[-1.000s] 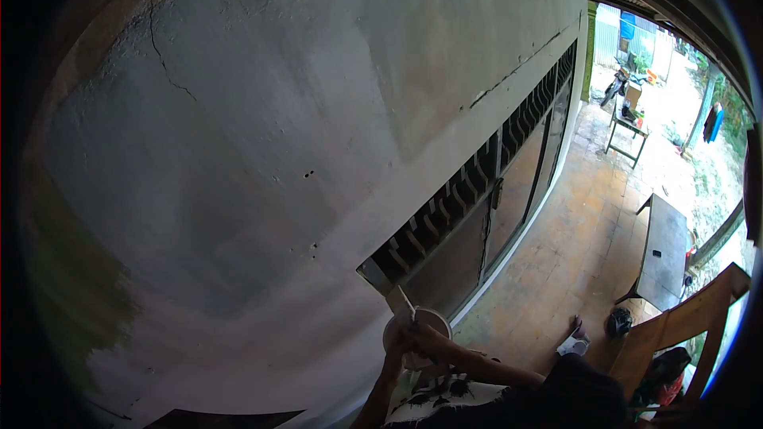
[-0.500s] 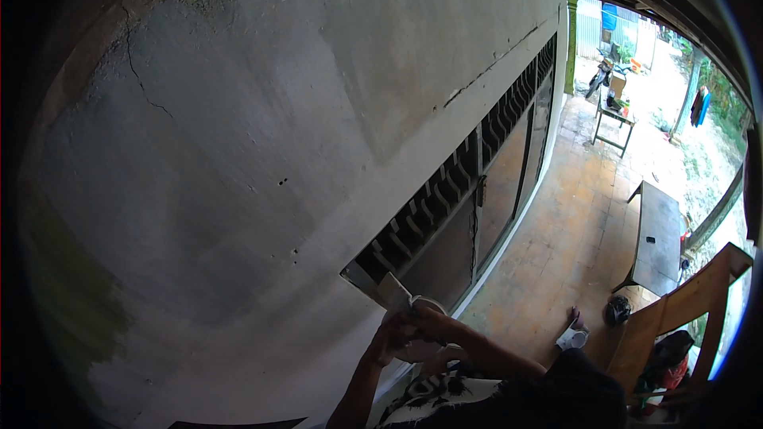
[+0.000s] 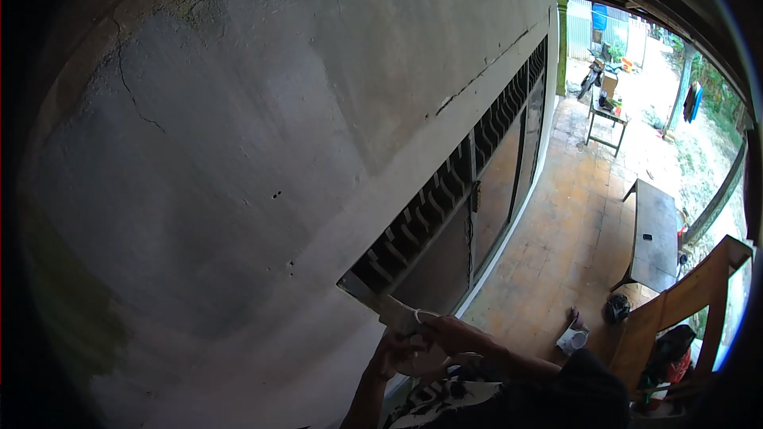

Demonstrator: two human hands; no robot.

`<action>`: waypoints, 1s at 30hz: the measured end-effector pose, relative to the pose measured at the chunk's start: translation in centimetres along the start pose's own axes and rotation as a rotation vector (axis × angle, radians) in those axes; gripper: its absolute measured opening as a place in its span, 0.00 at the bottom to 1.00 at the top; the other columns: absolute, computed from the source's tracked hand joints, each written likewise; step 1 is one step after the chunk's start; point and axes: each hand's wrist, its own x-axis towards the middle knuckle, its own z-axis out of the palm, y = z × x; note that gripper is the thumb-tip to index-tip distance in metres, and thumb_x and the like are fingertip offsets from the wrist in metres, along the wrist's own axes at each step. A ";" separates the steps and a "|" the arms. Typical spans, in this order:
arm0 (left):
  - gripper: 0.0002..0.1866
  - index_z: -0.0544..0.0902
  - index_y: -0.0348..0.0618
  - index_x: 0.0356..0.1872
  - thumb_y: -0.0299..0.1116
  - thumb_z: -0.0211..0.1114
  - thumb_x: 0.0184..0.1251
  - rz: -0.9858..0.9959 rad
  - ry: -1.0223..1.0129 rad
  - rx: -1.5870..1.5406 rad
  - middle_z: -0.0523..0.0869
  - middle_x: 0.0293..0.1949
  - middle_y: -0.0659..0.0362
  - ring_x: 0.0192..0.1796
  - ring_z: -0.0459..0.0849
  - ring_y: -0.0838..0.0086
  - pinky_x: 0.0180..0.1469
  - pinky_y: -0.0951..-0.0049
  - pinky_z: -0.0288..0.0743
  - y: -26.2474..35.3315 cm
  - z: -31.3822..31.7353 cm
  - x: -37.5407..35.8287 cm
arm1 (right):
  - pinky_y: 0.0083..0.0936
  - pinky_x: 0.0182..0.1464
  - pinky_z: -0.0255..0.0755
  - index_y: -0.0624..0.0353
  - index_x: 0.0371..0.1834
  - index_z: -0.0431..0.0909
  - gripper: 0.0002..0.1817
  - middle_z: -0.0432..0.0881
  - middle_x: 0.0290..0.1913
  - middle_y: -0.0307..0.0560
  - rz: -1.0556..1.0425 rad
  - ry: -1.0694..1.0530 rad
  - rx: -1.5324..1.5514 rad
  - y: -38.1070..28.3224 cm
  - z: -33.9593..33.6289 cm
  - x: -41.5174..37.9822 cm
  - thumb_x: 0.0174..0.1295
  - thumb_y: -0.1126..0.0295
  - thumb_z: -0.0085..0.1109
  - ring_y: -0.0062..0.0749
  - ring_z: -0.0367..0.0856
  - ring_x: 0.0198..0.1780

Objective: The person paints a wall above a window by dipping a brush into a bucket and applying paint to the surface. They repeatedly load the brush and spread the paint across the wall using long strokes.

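Both hands are close together below the window, in front of my body. My left hand [image 3: 389, 352] is closed at the side of a pale, round, bowl-like thing [image 3: 424, 363]. My right hand [image 3: 447, 334] is closed over the top of it, around a flat, pale, straight-edged piece [image 3: 400, 314] that looks like a scraper blade. The piece sticks out up and to the left from the fingers. The fingers are dark and overlap, so the exact grip is partly hidden.
A grey plastered wall [image 3: 238, 151] with cracks and small holes fills the left. Beside it runs a window with a wavy grille [image 3: 437, 195]. A low table [image 3: 656, 234], a wooden chair-like frame [image 3: 675, 302], a white container [image 3: 575, 340] and a black helmet-like object [image 3: 617, 308] stand on the right.
My hands have shifted slightly right and down, and the right hand has moved off the left. The flat piece tilts differently. The view has turned a little.
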 end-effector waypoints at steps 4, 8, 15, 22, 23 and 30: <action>0.32 0.66 0.34 0.59 0.33 0.61 0.50 0.071 0.061 0.054 0.77 0.51 0.52 0.37 0.83 0.69 0.37 0.74 0.77 -0.3 0.5 -0.5 | 0.26 0.24 0.73 0.60 0.40 0.81 0.15 0.82 0.26 0.42 0.272 -0.052 0.017 -1.5 -0.2 0.3 0.67 0.62 0.48 0.26 0.79 0.21; 0.24 0.68 0.40 0.55 0.33 0.60 0.56 0.025 0.128 0.044 0.72 0.30 0.63 0.22 0.69 0.79 0.30 0.77 0.68 -0.4 1.4 -1.0 | 0.27 0.27 0.72 0.61 0.40 0.81 0.15 0.82 0.26 0.44 0.219 0.069 0.031 -0.1 -0.5 1.6 0.66 0.60 0.51 0.27 0.80 0.24; 0.09 0.63 0.52 0.28 0.38 0.53 0.64 0.026 0.295 -0.057 0.54 0.18 0.69 0.17 0.54 0.83 0.24 0.77 0.59 1.3 3.0 -1.5 | 0.42 0.40 0.70 0.62 0.36 0.77 0.15 0.80 0.33 0.58 0.053 0.199 -0.328 -1.9 -4.6 1.2 0.64 0.61 0.47 0.55 0.79 0.38; 0.05 0.64 0.52 0.32 0.34 0.49 0.54 0.074 0.129 0.046 0.54 0.18 0.69 0.16 0.52 0.82 0.23 0.77 0.56 5.5 5.4 -2.5 | 0.38 0.33 0.74 0.59 0.34 0.75 0.11 0.80 0.28 0.52 -0.150 0.014 -0.782 -4.1 -8.7 2.8 0.62 0.63 0.51 0.45 0.82 0.33; 0.06 0.64 0.52 0.32 0.34 0.49 0.53 0.107 0.143 0.105 0.55 0.18 0.69 0.16 0.53 0.82 0.23 0.77 0.57 6.1 5.7 -2.8 | 0.35 0.32 0.74 0.58 0.34 0.76 0.10 0.79 0.27 0.50 -0.238 -0.015 -0.896 -5.0 -9.1 3.0 0.61 0.62 0.52 0.42 0.82 0.33; 0.10 0.71 0.48 0.37 0.36 0.47 0.55 0.325 0.152 0.184 0.55 0.16 0.70 0.14 0.53 0.83 0.19 0.79 0.55 10.3 7.2 -3.7 | 0.25 0.29 0.73 0.51 0.29 0.77 0.07 0.78 0.24 0.38 -0.719 0.098 -1.398 -10.4 -11.5 5.3 0.56 0.62 0.57 0.28 0.81 0.31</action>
